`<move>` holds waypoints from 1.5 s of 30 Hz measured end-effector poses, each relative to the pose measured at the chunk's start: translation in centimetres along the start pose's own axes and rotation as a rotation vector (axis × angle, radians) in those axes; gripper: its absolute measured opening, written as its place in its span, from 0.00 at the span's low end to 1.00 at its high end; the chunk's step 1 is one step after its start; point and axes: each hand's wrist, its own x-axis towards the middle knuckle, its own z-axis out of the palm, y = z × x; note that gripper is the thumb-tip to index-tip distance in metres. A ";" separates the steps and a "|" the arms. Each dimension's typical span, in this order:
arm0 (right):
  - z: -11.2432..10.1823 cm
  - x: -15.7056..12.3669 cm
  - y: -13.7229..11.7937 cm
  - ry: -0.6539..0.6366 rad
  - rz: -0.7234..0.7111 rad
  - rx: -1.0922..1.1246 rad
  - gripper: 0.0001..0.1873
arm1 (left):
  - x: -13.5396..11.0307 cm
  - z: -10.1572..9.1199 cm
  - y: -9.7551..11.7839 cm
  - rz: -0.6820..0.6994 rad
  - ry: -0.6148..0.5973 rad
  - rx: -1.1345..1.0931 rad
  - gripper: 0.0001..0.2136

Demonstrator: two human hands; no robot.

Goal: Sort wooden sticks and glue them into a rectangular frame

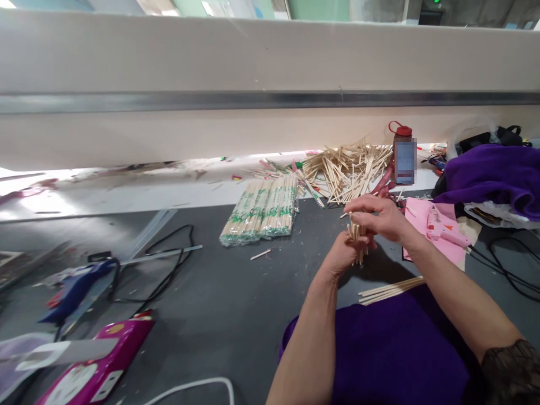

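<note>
A bundle of thin wooden chopsticks [355, 232] stands roughly upright above the dark tabletop. My left hand [345, 250] is closed round its lower part. Over the top of the bundle curls my right hand [382, 218], its thumb and fingers on the stick ends; exactly which sticks it grips is partly hidden. Several loose chopsticks [390, 290] lie below my hands, beside purple cloth [396, 349]. Further back, a heap of loose chopsticks [354, 169] is piled near the wall, with plastic-wrapped packs of chopsticks [261, 209] to its left.
A pink glue gun [441, 229] rests on pink sheets at right, near a red-capped bottle [399, 157] with a phone [405, 162] before it. At left are a blue corded tool [78, 289], black cable [171, 284] and a magenta power strip [101, 360].
</note>
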 end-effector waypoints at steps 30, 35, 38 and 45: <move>-5.1 -3.5 4.1 0.428 0.643 0.179 0.08 | 1.2 -3.9 0.3 0.008 0.536 -0.655 0.09; -7.0 -5.6 4.5 0.034 0.635 -0.057 0.08 | 1.2 -3.8 0.5 0.015 0.540 -0.663 0.08; -7.9 -6.6 4.3 -0.214 0.548 -0.265 0.06 | 1.2 -3.5 0.5 0.014 0.523 -0.651 0.09; -6.6 -7.2 2.0 -0.454 0.284 -0.852 0.09 | 1.3 -3.2 0.4 0.001 0.525 -0.621 0.09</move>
